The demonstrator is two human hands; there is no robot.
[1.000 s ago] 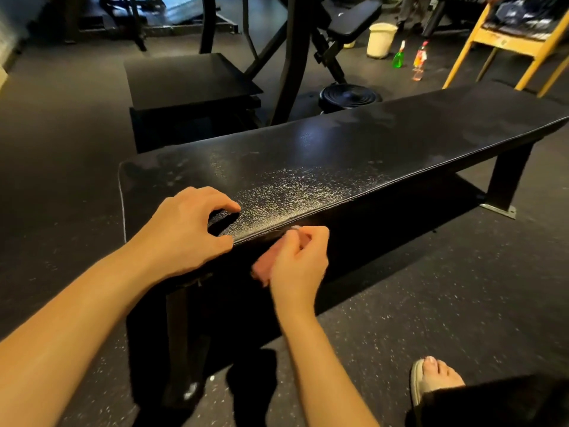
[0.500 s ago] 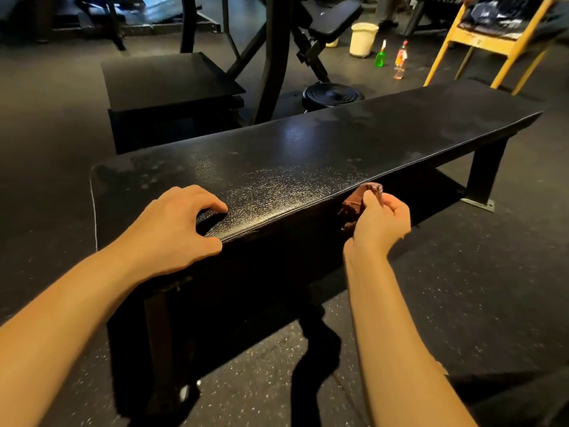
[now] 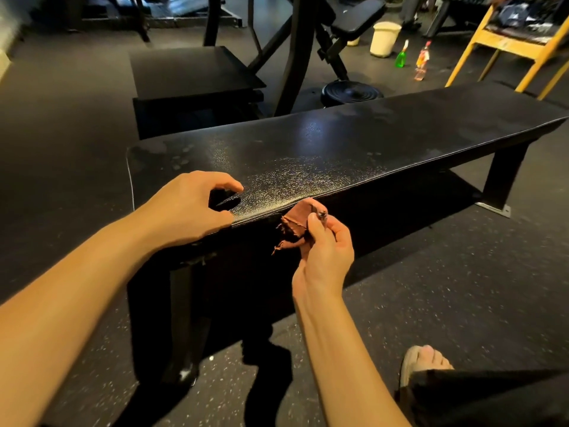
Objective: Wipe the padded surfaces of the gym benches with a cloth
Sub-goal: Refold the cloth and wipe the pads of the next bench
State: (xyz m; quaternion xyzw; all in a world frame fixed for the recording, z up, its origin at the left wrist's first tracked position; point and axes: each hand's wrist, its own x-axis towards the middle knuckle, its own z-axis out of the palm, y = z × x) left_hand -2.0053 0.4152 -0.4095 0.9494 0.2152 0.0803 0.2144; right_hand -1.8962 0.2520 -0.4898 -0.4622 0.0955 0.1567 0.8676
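Note:
A long flat bench with a black padded top [image 3: 338, 149] runs from near left to far right. Its near part shines wet. My left hand [image 3: 187, 208] rests on the near corner of the pad, fingers curled, fingertips and thumb touching the surface and front edge. My right hand [image 3: 326, 245] pinches a small reddish-brown cloth [image 3: 295, 223] against the front side of the pad, just below its top edge. Frayed ends of the cloth hang down.
A second black padded block [image 3: 191, 72] stands behind the bench, beside a machine frame with a padded seat [image 3: 357, 13]. A white bucket [image 3: 385, 38] and two spray bottles [image 3: 401, 57] stand on the floor far right, near a yellow wooden rack [image 3: 505, 47]. My sandalled foot [image 3: 425, 359] is bottom right.
My right hand slid the cloth to the right along the pad's front edge, then back left towards my left hand. My left hand has stayed on the near corner.

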